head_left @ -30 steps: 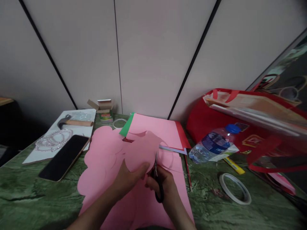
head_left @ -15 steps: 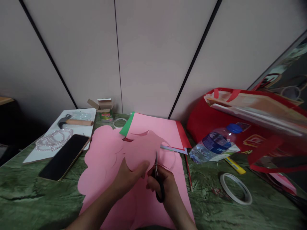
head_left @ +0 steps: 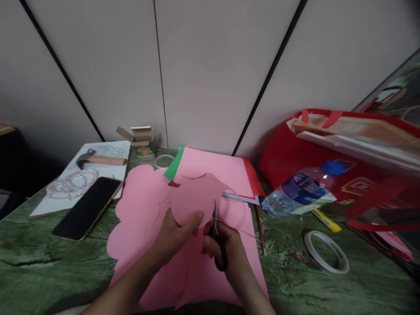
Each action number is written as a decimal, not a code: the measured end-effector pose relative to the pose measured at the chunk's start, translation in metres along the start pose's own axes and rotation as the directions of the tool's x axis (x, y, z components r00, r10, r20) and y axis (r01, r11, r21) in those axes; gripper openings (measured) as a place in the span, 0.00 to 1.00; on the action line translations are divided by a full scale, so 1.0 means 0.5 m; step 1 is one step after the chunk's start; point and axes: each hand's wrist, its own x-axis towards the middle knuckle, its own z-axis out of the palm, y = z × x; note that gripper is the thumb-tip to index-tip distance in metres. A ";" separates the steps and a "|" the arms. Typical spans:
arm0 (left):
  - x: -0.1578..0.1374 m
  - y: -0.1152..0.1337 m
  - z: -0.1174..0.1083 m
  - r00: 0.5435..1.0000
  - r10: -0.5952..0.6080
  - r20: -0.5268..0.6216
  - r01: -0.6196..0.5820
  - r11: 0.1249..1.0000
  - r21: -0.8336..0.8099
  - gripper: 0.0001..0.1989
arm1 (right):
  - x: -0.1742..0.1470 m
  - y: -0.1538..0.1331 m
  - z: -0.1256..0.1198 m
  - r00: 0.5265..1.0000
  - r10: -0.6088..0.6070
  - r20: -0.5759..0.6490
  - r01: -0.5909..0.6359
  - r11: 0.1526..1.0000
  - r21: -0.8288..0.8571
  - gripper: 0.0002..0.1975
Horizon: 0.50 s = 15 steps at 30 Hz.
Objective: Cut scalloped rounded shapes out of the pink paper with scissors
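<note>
My left hand (head_left: 179, 232) pinches a pink paper piece (head_left: 195, 199) with a rounded edge, thumb on top. In my right hand (head_left: 226, 245) is a pair of scissors (head_left: 220, 251) with black handles, my fingers in the loops. The blades point away from me and meet the right edge of the paper piece. A thin curved strip of pink paper trails off to the right of the blades. Under both hands lie pink paper sheets (head_left: 144, 240), with several scalloped cut pieces (head_left: 141, 192) on the left.
At left are a phone (head_left: 88, 209), a hammer (head_left: 105, 160) and a beaded string (head_left: 72, 183). A small box (head_left: 143, 148) stands behind. On the right are a water bottle (head_left: 300, 190), a red bag (head_left: 282, 153), a tape roll (head_left: 326, 251) and a yellow cutter (head_left: 326, 220).
The view has shifted slightly. Both hands keep their holds on the paper and scissors. The thin pink strip now reaches farther to the right.
</note>
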 end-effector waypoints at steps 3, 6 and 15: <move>0.001 -0.003 0.001 1.000 0.000 -0.009 0.000 1.000 0.000 0.09 | 0.000 0.006 -0.003 1.000 -0.011 0.016 0.011 1.000 -0.002 0.06; 0.003 -0.005 0.001 1.000 -0.015 -0.019 0.015 1.000 0.016 0.10 | 0.000 0.011 -0.007 0.999 -0.008 0.034 0.008 1.000 -0.005 0.06; 0.006 -0.001 0.003 0.999 -0.029 -0.024 0.030 0.999 0.034 0.11 | 0.002 0.010 -0.006 0.999 0.031 0.018 -0.031 0.999 -0.020 0.07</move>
